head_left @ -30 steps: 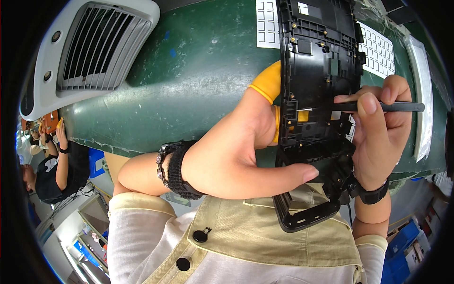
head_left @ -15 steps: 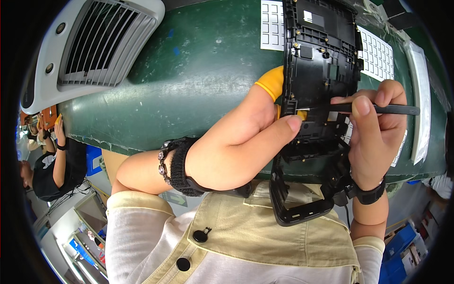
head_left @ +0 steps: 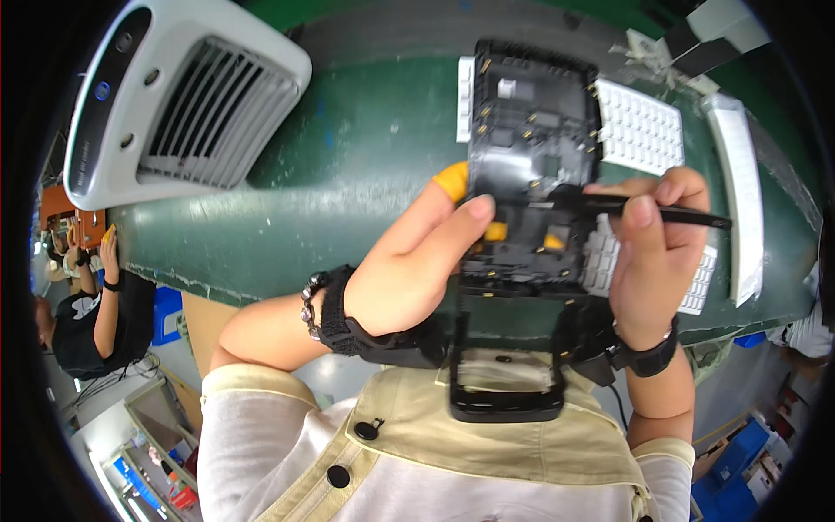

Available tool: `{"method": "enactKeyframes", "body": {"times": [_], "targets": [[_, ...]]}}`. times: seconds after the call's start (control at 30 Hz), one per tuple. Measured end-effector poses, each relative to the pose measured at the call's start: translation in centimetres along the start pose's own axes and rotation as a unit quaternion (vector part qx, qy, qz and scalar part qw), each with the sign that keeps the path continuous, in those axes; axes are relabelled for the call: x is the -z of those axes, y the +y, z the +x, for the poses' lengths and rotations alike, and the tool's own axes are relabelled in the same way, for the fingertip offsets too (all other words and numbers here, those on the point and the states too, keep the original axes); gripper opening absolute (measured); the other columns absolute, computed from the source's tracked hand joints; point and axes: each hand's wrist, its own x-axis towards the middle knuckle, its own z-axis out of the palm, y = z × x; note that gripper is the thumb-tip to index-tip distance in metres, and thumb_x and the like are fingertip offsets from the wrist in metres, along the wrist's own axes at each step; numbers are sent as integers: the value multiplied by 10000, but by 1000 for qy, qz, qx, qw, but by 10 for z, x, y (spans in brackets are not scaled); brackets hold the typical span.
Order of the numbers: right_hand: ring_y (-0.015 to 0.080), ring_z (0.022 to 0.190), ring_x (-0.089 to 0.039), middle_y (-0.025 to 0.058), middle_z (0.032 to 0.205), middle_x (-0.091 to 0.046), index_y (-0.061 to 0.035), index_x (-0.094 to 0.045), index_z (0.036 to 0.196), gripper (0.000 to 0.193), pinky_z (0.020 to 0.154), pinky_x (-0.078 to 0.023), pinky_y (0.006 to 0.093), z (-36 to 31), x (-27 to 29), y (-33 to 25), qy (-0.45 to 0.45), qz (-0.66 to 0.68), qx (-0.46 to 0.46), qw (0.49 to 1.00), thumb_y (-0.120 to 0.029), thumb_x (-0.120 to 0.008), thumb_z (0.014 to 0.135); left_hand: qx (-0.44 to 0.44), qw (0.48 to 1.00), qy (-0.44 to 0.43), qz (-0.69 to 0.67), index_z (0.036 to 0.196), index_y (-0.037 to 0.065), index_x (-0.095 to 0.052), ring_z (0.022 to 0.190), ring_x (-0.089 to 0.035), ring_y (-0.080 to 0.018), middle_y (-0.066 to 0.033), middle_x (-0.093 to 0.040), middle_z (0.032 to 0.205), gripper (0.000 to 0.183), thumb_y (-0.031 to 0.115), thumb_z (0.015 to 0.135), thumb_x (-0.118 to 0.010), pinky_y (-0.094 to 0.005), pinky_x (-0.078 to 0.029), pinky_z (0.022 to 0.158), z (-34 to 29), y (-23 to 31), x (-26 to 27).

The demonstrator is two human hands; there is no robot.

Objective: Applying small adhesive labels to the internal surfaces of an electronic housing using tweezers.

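My left hand grips the left edge of a black plastic housing, thumb on its inner face and fingers behind. Yellow finger cots cover some fingertips, and yellow shows through openings in the part. Small brass-coloured inserts dot the housing, and an open black frame extends from its lower end toward my body. Between thumb and fingers, my right hand pinches black tweezers, lying nearly level across the housing. Their tip points left near my left thumb; motion blur hides whether it touches the part.
A white-and-grey fan unit stands at the left of the green table. White sheets of small rectangular pieces lie behind and right of the housing. A long white wrapped strip lies farther right. Another person sits at far left.
The view has shifted, with the fan unit appearing lower and farther right. The housing and both hands appear farther left, and the housing stands straighter. Both grips stay the same.
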Motion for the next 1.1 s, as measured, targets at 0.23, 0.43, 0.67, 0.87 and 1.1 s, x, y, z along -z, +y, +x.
{"method": "enactKeyframes", "body": {"times": [0.23,0.43,0.67,0.87,1.1], "targets": [[205,736,-564,107,704,-539,-70,-308,846,250,711,-426,291,0,19,-39,9,99,14,995,-40,-537,751,-11,999,-51,0,1196,-8,-251,1015,-430,-150,-94,-427,1124,467,104,791,-455,-286,-313,882,2,-3,10],[64,614,-408,96,743,-546,-77,-324,843,211,589,-329,189,24,65,-47,47,5,81,996,-58,-518,764,30,993,-104,38,1254,62,-127,1019,-435,-174,-97,-348,1185,681,62,716,-544,-296,-437,781,9,6,5],[14,560,-370,29,726,-512,-69,-356,868,197,498,-282,145,41,94,-26,73,54,22,996,-36,-522,768,-69,963,-7,261,1251,39,-133,854,-520,-150,-94,-470,1045,654,79,735,-533,-255,-475,651,57,56,4],[6,512,-344,19,713,-518,-58,-354,932,229,452,-259,139,30,96,-35,83,107,-4,991,-58,-521,775,-148,933,99,312,1158,8,-325,741,-558,-161,-88,-525,937,483,126,747,-548,-228,-471,613,188,147,40],[63,705,-481,77,783,-563,-18,-307,983,325,655,-369,188,25,93,-43,38,127,-2,991,-46,-541,760,-272,638,439,572,1018,-37,-484,990,-472,-293,-199,-499,1036,473,203,620,-574,-309,-365,847,272,194,113]]}}
